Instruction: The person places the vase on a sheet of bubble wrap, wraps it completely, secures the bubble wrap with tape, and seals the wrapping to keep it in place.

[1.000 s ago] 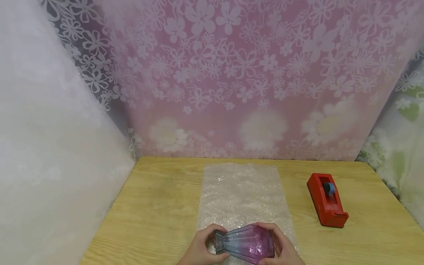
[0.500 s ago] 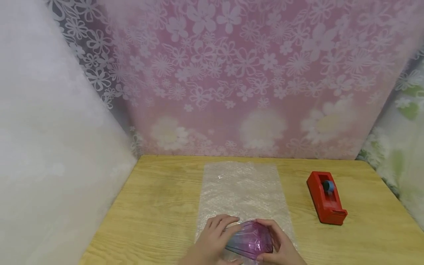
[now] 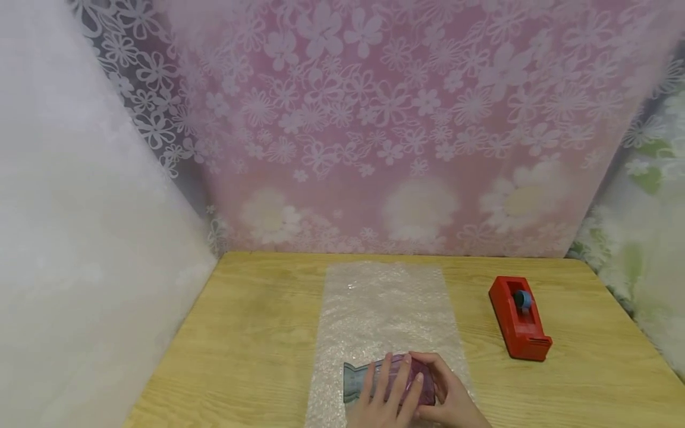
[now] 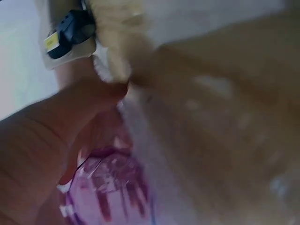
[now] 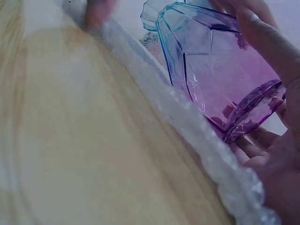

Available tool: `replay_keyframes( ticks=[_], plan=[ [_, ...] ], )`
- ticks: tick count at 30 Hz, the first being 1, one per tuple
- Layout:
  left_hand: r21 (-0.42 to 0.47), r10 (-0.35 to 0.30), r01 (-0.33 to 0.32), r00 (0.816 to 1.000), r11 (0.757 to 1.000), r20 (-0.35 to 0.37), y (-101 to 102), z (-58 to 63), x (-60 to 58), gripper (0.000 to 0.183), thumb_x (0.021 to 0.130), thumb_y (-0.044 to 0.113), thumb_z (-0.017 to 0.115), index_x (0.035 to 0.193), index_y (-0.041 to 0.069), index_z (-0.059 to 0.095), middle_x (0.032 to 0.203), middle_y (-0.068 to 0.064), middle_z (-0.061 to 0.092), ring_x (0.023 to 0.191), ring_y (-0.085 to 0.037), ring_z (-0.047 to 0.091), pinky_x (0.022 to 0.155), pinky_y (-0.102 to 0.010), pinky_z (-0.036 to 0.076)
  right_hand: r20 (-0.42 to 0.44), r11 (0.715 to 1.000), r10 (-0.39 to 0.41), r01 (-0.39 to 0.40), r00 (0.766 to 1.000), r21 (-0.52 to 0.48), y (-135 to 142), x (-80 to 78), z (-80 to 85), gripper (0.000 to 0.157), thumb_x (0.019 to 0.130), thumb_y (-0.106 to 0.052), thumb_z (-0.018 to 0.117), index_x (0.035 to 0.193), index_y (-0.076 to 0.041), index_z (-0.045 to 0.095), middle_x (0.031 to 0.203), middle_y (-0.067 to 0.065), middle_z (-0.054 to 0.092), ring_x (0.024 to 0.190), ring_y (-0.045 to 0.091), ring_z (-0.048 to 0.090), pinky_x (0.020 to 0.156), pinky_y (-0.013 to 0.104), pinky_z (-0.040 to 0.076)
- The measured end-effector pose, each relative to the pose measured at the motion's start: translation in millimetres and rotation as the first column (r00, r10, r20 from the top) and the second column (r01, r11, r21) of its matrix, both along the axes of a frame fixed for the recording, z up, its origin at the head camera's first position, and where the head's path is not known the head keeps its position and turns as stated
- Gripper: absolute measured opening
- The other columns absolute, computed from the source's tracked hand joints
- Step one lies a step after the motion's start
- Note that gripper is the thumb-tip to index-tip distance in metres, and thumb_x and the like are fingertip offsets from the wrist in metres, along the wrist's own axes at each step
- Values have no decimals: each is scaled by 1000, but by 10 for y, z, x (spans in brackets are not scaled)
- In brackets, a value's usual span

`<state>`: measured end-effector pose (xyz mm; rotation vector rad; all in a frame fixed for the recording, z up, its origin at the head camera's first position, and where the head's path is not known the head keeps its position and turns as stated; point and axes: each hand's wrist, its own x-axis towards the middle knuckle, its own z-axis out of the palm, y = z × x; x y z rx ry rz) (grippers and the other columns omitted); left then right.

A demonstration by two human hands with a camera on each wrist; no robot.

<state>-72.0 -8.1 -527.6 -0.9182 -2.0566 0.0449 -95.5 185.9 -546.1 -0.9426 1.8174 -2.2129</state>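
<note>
A faceted glass vase (image 3: 353,380), blue at the neck and purple at the base, lies on its side over a sheet of bubble wrap (image 3: 390,309). My right hand (image 3: 446,395) grips its purple base end, thumb on the near side and fingers on the far side. Across the body lies my left hand (image 3: 385,395), its fingers straight and spread. In the left wrist view, the left thumb (image 4: 61,126) reaches to the wrap's near edge beside the purple base (image 4: 110,187). The right wrist view shows the vase body (image 5: 215,65) and the wrap's bumpy edge (image 5: 197,136).
On the right of the wooden table (image 3: 257,321) stands a red tape dispenser (image 3: 520,321) with a blue roll. A pink flowered curtain (image 3: 342,148) hangs behind the table, and pale cloth (image 3: 96,249) covers the left side.
My left hand has let go of the vase's neck and moved right, its fingers now laid over the body. The right hand stays at the base.
</note>
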Motion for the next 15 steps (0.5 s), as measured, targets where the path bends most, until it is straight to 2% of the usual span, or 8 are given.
replay_keyframes(
  ticks=[3,5,8,15],
  plan=[
    [21,17,-17,1000,1000,19,36,-36,13,76,88,65,38,138,9,41,140,-18,44,122,-40,46,87,-51,46,30,1000,8,-8,1000,-18,-4,-2,-16,72,81,9,66,140,6,24,137,8,43,121,14,47,91,33,47],
    [16,26,-27,998,1000,53,41,-39,32,77,87,65,39,139,9,39,141,-19,42,123,-41,45,88,-52,46,50,999,20,-18,999,-34,-9,-3,-22,73,80,11,65,140,6,24,138,10,41,122,15,47,92,32,46],
    [-4,33,-32,997,999,65,38,-24,45,77,88,65,39,139,8,38,141,-20,41,122,-41,46,87,-52,47,70,999,25,-22,997,-38,-9,-2,-29,74,80,13,64,140,6,23,139,11,40,123,15,45,95,31,45],
    [-27,27,-25,995,999,97,36,48,60,70,92,62,34,138,9,41,140,-19,43,121,-41,47,85,-52,48,119,998,-49,44,992,50,14,33,-31,74,79,10,66,141,1,26,139,5,41,123,11,45,94,28,45]
  ],
)
